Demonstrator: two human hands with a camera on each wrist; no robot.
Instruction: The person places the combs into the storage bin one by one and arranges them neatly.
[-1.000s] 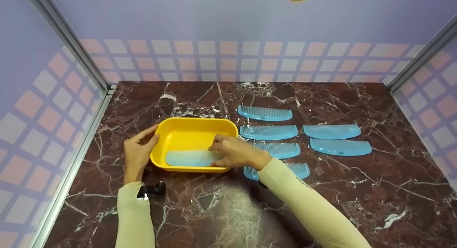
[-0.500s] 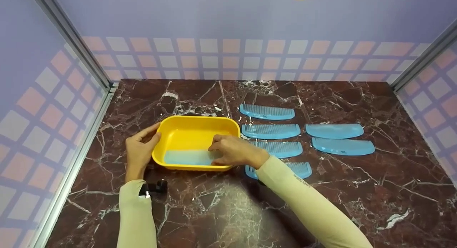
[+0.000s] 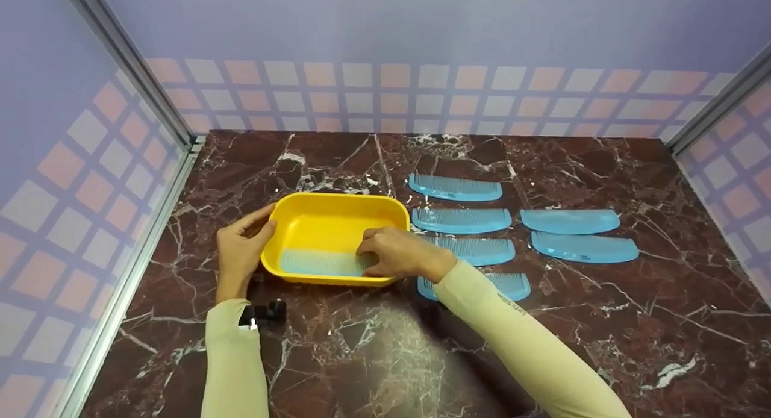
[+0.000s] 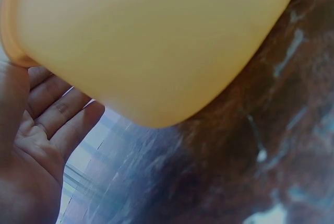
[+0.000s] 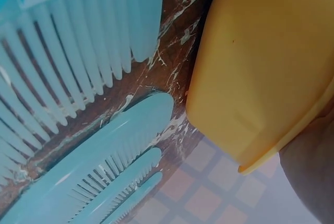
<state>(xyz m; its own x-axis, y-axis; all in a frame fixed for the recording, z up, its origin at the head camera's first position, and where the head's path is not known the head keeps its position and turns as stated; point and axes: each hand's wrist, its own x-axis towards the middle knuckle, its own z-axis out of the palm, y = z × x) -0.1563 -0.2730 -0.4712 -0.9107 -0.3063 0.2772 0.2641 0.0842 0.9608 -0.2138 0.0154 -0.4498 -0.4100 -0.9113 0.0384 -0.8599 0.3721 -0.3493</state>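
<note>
I had the left hand [image 3: 238,248], fingers apart, steady the yellow tub [image 3: 340,208] toward the table's [image 3: 373,358] left edge; the right hand's [image 3: 402,252] fingers clamped a comb [image 3: 319,264] along the tub's near side, best laid flat.

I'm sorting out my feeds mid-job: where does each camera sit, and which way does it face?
Head: worn on the head, facing forward and down at the yellow tray and blue combs; left hand, right hand and both sleeves show.
Left wrist: on that wrist, facing the tray's outside and marbled tabletop; the left hand shows.
Right wrist: on that wrist, facing combs and the tray's outside; part of the right hand shows.
Shared: head and right wrist both show tray and combs.
</note>
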